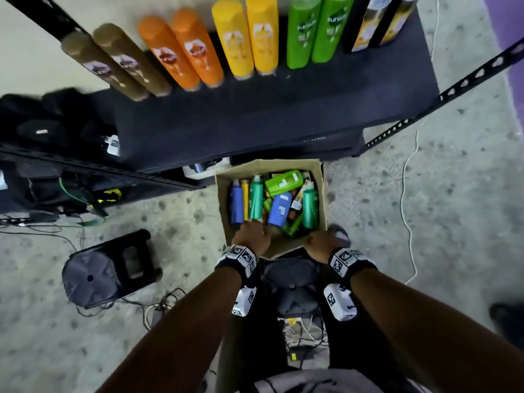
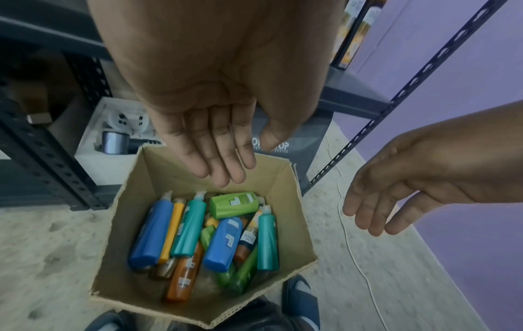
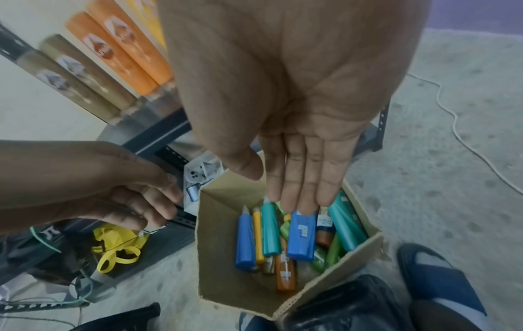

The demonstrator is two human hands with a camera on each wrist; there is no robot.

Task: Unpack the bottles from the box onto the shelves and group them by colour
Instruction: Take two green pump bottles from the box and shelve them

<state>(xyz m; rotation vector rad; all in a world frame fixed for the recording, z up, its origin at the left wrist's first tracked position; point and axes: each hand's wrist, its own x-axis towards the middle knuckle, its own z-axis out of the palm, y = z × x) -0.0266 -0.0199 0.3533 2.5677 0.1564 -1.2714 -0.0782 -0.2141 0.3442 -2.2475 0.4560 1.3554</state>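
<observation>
An open cardboard box (image 1: 322, 191) (image 2: 133, 235) (image 3: 223, 257) sits on the floor before the dark shelf (image 1: 255, 117). Inside lie several bottles: a blue one (image 2: 151, 235), a yellow one (image 2: 172, 230), teal ones (image 2: 188, 228), a light green one (image 2: 234, 203) and an orange one (image 2: 183, 275). My left hand (image 1: 251, 235) (image 2: 220, 156) hovers above the box's near left edge, fingers straight and empty. My right hand (image 1: 321, 242) (image 3: 300, 190) hangs over the near right corner, also flat and empty. On the shelf stand pairs of brown (image 1: 113, 63), orange (image 1: 181, 52), yellow (image 1: 246, 35) and green (image 1: 314, 26) bottles.
Two black-and-yellow bottles (image 1: 377, 21) stand at the shelf's right end. A perforated metal upright (image 1: 467, 80) slants to the right of the box. A black stool (image 1: 110, 268) and tangled cables lie on the left floor, and a white cord (image 1: 408, 194) runs on the right. My slippered foot (image 2: 300, 297) is beside the box.
</observation>
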